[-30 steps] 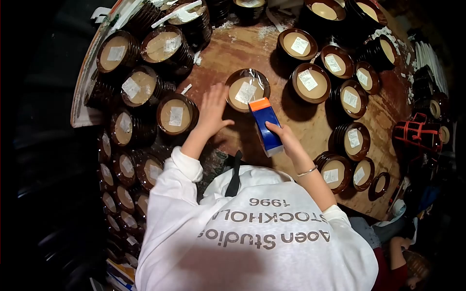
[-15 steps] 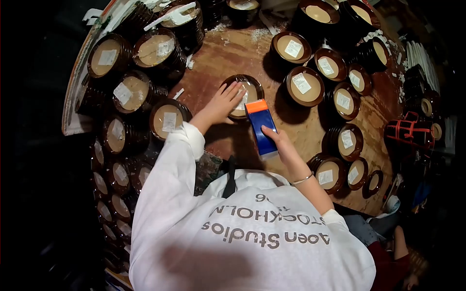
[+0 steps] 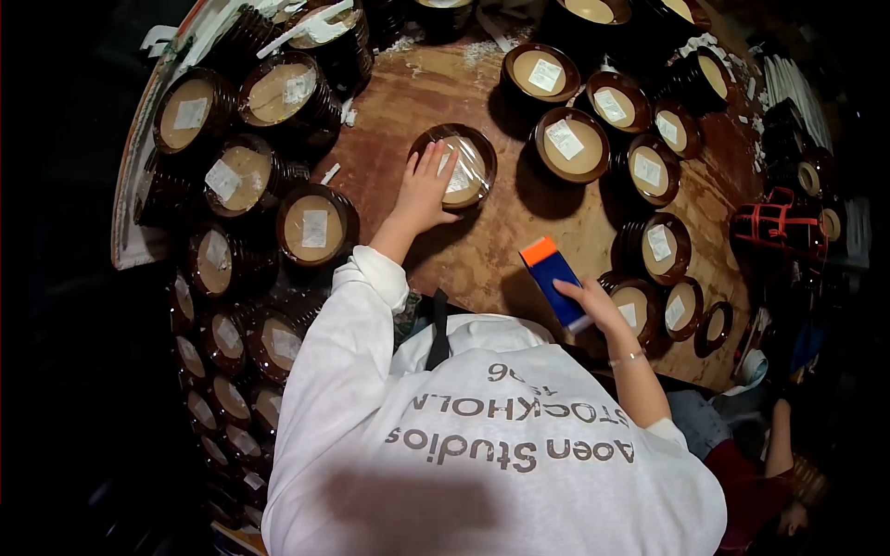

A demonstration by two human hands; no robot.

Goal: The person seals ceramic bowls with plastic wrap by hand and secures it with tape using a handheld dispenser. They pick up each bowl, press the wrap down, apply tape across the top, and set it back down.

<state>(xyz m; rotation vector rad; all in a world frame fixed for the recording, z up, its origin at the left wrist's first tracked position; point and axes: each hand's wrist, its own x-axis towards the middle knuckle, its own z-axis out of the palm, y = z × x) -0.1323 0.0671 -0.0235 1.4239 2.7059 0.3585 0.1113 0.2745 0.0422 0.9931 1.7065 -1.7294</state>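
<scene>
White sweatshirt (image 3: 519,445) on me closest, dark print upside down from here, black strap (image 3: 439,335) at its top edge. Right grip (image 3: 596,308) is clamped on a blue box (image 3: 554,291), thumb over the face; box tilted, orange end pointing up and away from me, held over the near part of the worktop (image 3: 445,93). Thin bracelet (image 3: 628,358) on that wrist. Left grip (image 3: 426,192) is open, palm down, fingers a little apart, laid on the left part of a brown dish (image 3: 476,165), clamped on nothing. Dish sits mid-worktop, apart from the blue box: tan centre, shiny clear wrap, white label partly under my fingers. Left of my forearm, a labelled dish stack (image 3: 315,225), more stacks running down the left side, lower ones dim. Right of the blue box, several labelled stacks near the worktop edge, plus a small dark ring (image 3: 714,329). Red straps (image 3: 777,222) around something dark at far right; can't tell what. Co-worker (image 3: 756,482) low right, red top, partly in shadow. Beyond the dish, a right-hand group of stacks (image 3: 572,145), white labels on tan centres; a small white strip (image 3: 331,173) lies left of the dish. Farthest, more stacks, white crumbs (image 3: 482,51) on the wood, and a long white strip (image 3: 306,26) across a stack at upper left.
</scene>
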